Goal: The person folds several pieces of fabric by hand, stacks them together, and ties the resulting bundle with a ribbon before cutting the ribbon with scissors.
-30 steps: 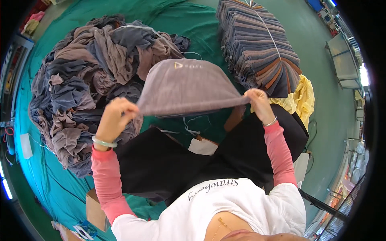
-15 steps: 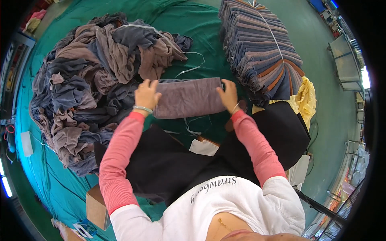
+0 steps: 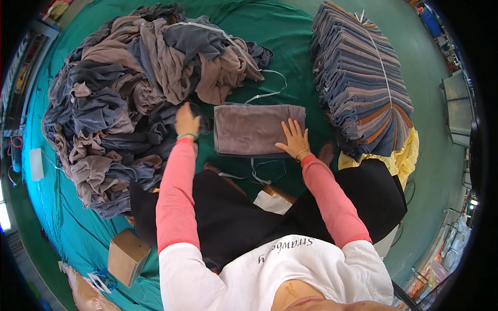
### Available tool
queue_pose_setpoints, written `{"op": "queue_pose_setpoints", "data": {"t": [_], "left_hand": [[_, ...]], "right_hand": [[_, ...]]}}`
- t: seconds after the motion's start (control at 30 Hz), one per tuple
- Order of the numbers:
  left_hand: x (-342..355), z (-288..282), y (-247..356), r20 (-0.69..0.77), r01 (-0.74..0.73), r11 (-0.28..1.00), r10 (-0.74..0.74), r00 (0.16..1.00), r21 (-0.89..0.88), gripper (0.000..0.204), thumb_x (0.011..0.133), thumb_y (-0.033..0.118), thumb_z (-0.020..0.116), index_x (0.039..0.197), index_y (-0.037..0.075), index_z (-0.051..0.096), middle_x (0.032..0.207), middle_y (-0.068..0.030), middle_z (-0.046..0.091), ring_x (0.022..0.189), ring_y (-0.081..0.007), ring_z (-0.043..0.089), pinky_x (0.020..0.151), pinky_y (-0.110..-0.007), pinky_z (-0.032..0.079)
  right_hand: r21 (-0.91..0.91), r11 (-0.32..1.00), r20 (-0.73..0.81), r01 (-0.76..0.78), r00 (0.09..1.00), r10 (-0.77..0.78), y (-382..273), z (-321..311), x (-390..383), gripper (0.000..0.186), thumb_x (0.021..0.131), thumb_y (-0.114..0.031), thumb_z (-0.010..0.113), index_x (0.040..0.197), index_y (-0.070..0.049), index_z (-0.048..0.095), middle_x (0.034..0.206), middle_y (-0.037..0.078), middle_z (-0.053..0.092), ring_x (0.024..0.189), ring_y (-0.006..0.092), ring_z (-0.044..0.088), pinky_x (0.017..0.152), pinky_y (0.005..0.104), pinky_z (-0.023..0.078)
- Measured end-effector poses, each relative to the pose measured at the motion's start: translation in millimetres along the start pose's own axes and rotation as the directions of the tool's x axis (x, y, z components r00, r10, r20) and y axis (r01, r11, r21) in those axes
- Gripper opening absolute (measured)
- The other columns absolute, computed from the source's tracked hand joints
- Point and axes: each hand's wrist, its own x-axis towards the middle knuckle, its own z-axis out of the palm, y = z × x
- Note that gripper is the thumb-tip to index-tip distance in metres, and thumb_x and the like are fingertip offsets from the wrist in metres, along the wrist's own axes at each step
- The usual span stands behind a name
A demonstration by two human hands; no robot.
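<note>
A folded brown cloth [image 3: 249,127] lies flat on the green sheet in front of me, with darker grey cloth showing under its near edge. My right hand [image 3: 294,139] rests on its right side, palm down and fingers spread. At the right edge of a big heap of loose brown and grey cloths [image 3: 104,98], my left hand [image 3: 187,122] is beside a dark grey cloth. Blur there hides whether its fingers hold any of it.
To the far right stands a long stack of folded cloths [image 3: 358,78] bound with a white strap. Yellow fabric [image 3: 407,155] lies at its near end. White ties [image 3: 272,93] trail over the green sheet [image 3: 290,31]. A cardboard box [image 3: 127,256] sits at the near left.
Both hands held the folded cloth's ends. Now it lies flat and looks wider front to back. My left hand has left it for the heap; my right hand has flattened onto it.
</note>
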Motion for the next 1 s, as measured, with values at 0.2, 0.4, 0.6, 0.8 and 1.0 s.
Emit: {"op": "queue_pose_setpoints", "data": {"t": [0.2,0.4,0.6,0.8,1.0], "left_hand": [[-44,13,-86,0.306,0.471,0.722,-0.662,0.684,0.508,0.049,0.077,0.031,0.062,0.121,0.012,0.050,0.121,-0.0127,0.052,0.119,-0.0280,0.041,0.095,-0.054,0.032],[-13,-32,-45,0.616,0.088,0.892,-0.375,0.692,0.444,0.030,0.080,0.024,0.057,0.103,0.005,0.061,0.108,-0.0159,0.059,0.107,-0.0323,0.053,0.089,-0.041,0.042],[19,-164,23,0.427,0.058,0.963,0.062,0.902,-0.263,0.036,0.080,0.027,0.058,0.104,0.001,0.055,0.096,-0.0194,0.061,0.092,-0.0344,0.058,0.078,-0.036,0.044],[-37,-239,140,0.321,-0.083,0.878,0.258,0.911,-0.472,0.024,0.082,0.018,0.060,0.095,0.000,0.054,0.081,-0.0174,0.058,0.071,-0.0316,0.055,0.068,-0.032,0.044],[-62,-247,190,0.401,-0.108,0.743,0.471,0.785,-0.660,0.019,0.079,0.010,0.065,0.090,0.002,0.052,0.078,-0.0026,0.053,0.072,-0.0091,0.045,0.069,-0.025,0.040]], "right_hand": [[0.004,1.000,0.009,0.007,1.000,-0.007,-11,-2,2,0.085,0.076,-0.061,0.051,0.142,-0.022,0.015,0.148,0.008,0.009,0.136,0.0300,0.009,0.102,0.0614,0.012],[0.032,0.999,-0.004,-0.020,1.000,0.020,-2,5,-6,0.085,0.076,-0.059,0.054,0.141,-0.020,0.017,0.148,0.009,0.011,0.136,0.0301,0.009,0.102,0.0617,0.013],[0.097,0.995,-0.018,-0.034,0.999,0.036,-9,-4,-5,0.087,0.072,-0.054,0.061,0.140,-0.018,0.020,0.145,0.011,0.017,0.135,0.0303,0.013,0.100,0.0644,0.012],[0.555,0.517,-0.523,0.652,0.757,-0.393,-123,-94,-17,0.090,0.063,-0.042,0.075,0.131,0.002,0.033,0.132,0.018,0.040,0.121,0.0340,0.038,0.100,0.0370,0.031],[0.787,0.379,-0.325,0.488,0.848,-0.418,-175,-155,-43,0.043,0.071,-0.027,0.072,0.101,-0.001,0.055,0.093,0.017,0.060,0.084,0.0336,0.058,0.071,0.0369,0.046]]}}
